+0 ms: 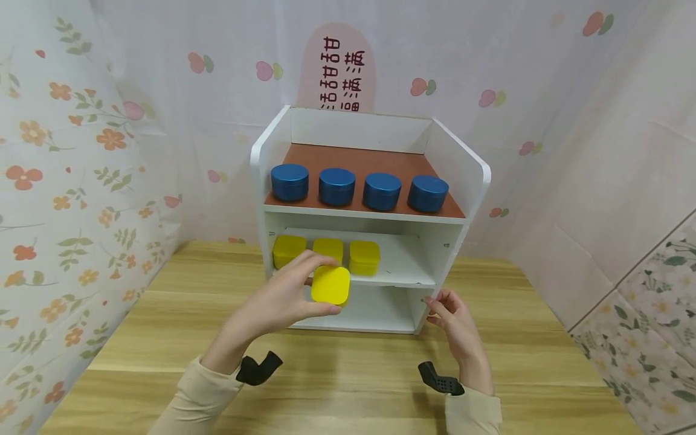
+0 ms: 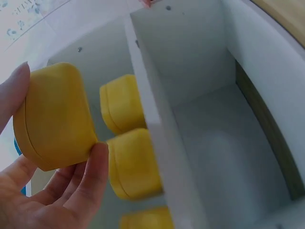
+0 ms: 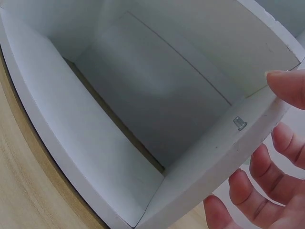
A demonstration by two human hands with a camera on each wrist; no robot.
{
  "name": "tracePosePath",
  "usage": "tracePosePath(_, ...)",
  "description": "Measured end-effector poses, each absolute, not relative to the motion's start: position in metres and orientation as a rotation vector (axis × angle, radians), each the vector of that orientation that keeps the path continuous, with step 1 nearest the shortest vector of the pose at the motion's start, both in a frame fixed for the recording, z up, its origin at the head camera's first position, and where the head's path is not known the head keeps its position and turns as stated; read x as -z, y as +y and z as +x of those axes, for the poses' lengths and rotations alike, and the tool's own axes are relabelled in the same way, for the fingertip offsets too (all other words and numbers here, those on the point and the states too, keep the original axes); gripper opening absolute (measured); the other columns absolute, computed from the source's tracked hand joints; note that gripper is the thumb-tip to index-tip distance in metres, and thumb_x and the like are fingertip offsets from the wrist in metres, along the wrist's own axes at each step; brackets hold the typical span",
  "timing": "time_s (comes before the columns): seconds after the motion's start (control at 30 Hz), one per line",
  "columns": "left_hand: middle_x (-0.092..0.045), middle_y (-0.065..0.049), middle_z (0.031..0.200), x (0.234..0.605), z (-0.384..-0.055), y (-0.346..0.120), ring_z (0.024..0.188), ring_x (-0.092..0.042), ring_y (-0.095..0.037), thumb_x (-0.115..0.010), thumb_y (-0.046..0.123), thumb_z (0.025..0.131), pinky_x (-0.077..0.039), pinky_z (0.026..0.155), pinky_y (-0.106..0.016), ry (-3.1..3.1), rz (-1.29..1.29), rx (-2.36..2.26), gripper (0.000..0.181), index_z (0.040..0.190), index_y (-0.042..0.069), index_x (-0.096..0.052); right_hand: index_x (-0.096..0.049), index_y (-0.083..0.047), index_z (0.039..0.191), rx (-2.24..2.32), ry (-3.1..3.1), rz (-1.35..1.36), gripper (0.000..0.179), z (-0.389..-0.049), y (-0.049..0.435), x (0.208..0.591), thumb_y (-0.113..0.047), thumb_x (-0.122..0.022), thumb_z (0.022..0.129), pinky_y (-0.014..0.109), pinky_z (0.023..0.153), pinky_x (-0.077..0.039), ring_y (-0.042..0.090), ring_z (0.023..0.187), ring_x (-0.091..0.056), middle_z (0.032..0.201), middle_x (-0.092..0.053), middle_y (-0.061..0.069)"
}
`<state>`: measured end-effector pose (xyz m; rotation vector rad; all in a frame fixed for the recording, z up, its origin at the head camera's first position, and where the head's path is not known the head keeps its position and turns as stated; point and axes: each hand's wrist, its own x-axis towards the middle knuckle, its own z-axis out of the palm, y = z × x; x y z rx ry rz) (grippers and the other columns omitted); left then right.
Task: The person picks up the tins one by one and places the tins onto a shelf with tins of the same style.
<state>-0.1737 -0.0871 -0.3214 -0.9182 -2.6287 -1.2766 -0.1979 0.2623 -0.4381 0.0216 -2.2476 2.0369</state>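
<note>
In the head view my left hand (image 1: 293, 290) holds a yellow square tin (image 1: 330, 285) between thumb and fingers, in front of the white shelf unit (image 1: 478, 175). The left wrist view shows this yellow tin (image 2: 57, 117) up close, rounded at the corners, with a lid seam. Behind it, three more yellow tins (image 1: 364, 258) stand in a row on the middle shelf. My right hand (image 1: 454, 317) grips the unit's right side panel low down, thumb at the front edge and fingers on the outside, as the right wrist view shows its side panel (image 3: 214, 167).
Several round blue tins (image 1: 337, 187) line the brown top shelf (image 1: 359, 158). A small clear shelf peg (image 3: 239, 123) sticks out of the panel's inner face. The unit stands on a wood-grain table (image 1: 348, 380), with patterned curtains (image 1: 217, 90) behind.
</note>
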Motion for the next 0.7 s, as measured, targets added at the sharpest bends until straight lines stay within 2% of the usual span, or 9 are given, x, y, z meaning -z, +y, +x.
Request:
tracePosePath(0.17,-0.051,0.002,0.123,0.309,-0.185,-0.069,0.101,-0.051,-0.019,-0.086,0.029,0.077,-0.050,0.079,-0.034,-2.642,-0.986,1.221,0.060,0.128,0.017,-0.056,-0.047,-0.002,0.105,-2.049,-2.245,0.008,0.023,-0.199,0.263,0.438,-0.017,-0.062,0.097,0.040,0.085,-0.046,0.020,0.099,-0.051,0.101,-0.054,0.005)
tracePosePath(0.33,-0.052,0.000,0.126,0.297,-0.200,-0.052,0.103,-0.051,-0.019,-0.085,0.032,0.077,-0.050,0.079,-0.033,-2.641,-1.053,1.127,0.062,0.130,0.017,-0.055,-0.048,-0.001,0.105,-2.059,-2.232,0.005,0.023,-0.199,0.262,0.438,-0.017,-0.062,0.097,0.039,0.084,-0.046,0.021,0.099,-0.051,0.102,-0.054,0.004)
tracePosePath(0.57,-0.052,0.001,0.121,0.284,-0.217,-0.024,0.097,-0.051,-0.016,-0.083,0.035,0.079,-0.050,0.073,-0.028,-2.690,-1.099,1.046,0.060,0.129,0.020,-0.054,-0.047,0.000,0.104,-2.067,-2.229,0.004,0.022,-0.199,0.264,0.437,-0.015,-0.062,0.097,0.038,0.083,-0.046,0.024,0.100,-0.051,0.102,-0.054,0.004)
tracePosePath(0.7,-0.053,0.000,0.122,0.277,-0.225,-0.008,0.097,-0.051,-0.016,-0.082,0.036,0.080,-0.048,0.075,-0.027,-2.729,-1.127,0.979,0.062,0.132,0.018,-0.052,-0.048,-0.001,0.105,-2.059,-2.239,-0.009,0.023,-0.200,0.264,0.438,-0.016,-0.063,0.096,0.038,0.083,-0.047,0.023,0.099,-0.052,0.102,-0.055,0.004)
